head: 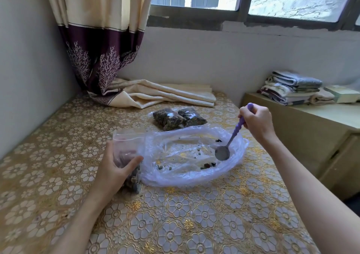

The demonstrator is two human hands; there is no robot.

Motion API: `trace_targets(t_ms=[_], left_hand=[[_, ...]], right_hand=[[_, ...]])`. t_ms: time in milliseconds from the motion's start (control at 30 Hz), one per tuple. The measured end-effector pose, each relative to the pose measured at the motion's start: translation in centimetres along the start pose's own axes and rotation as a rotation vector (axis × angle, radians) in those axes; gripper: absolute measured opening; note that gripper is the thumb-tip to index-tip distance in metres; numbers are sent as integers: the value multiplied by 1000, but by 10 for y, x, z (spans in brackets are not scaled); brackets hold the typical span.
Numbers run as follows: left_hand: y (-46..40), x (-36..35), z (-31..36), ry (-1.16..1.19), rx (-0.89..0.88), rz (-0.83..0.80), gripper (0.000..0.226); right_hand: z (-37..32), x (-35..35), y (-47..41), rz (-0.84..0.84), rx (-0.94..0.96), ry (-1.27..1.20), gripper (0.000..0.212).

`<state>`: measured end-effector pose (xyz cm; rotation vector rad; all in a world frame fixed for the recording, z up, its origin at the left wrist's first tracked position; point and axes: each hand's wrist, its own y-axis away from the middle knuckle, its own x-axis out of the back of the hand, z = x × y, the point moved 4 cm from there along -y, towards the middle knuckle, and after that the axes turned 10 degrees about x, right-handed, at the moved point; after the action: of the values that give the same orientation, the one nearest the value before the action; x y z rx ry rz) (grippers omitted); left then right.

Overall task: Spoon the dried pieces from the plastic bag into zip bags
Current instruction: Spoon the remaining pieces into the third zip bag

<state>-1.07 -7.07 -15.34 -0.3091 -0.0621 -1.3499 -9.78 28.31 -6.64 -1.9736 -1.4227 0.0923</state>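
Head view: left hand (115,168) grips an upright zip bag (125,146) partly filled with dried pieces, touching the plastic bag (192,154) spread on the table (175,224). Right hand (257,122) curls round a purple spoon (227,146), its bowl down inside the nearly emptied plastic bag. Two filled bags (178,118) lie just behind.

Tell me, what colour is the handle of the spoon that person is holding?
Purple handle, seen on the spoon in the right hand, head view.
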Motion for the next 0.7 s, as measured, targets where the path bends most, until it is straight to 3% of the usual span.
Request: trace_targets(t_ms=[200,333,533,700], left_hand=[[-3,2,-11,-219,15,19,86],[0,-4,-9,-342,10,-4,97],[0,-6,-7,-318,20,15,91],[1,-4,-2,-202,-8,55,70]], right_hand=[[15,-2,0,-14,-107,2,20],[21,-5,2,-20,-157,-49,21],[23,-3,3,8,-170,-116,20],[23,-6,6,-39,-185,-149,22]])
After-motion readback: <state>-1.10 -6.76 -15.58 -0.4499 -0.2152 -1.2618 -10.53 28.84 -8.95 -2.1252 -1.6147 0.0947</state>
